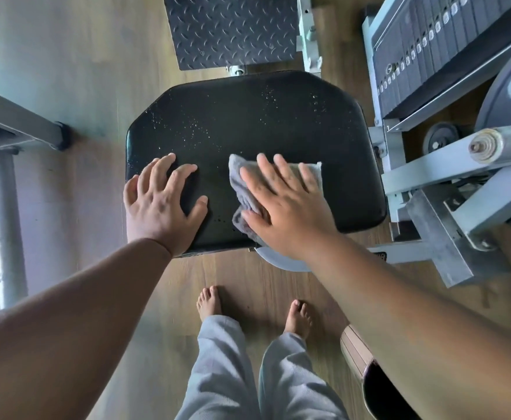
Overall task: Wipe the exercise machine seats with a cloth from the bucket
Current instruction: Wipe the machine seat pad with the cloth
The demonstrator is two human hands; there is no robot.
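Note:
A black padded machine seat (248, 122) fills the middle of the view, speckled with water drops on its far half. My right hand (284, 204) lies flat with straight fingers on a crumpled grey cloth (242, 189), pressing it onto the seat's near right part. My left hand (160, 204) rests flat on the seat's near left corner, fingers spread, holding nothing. A rounded beige and dark container (366, 368) shows at the lower right, partly hidden behind my right forearm; I cannot tell if it is the bucket.
A dark checker-plate footrest (230, 28) lies beyond the seat. The weight stack (430, 47) and grey frame with pulleys (448, 165) crowd the right side. A grey metal post (2, 225) stands on the left. My bare feet (254, 310) are on the wooden floor.

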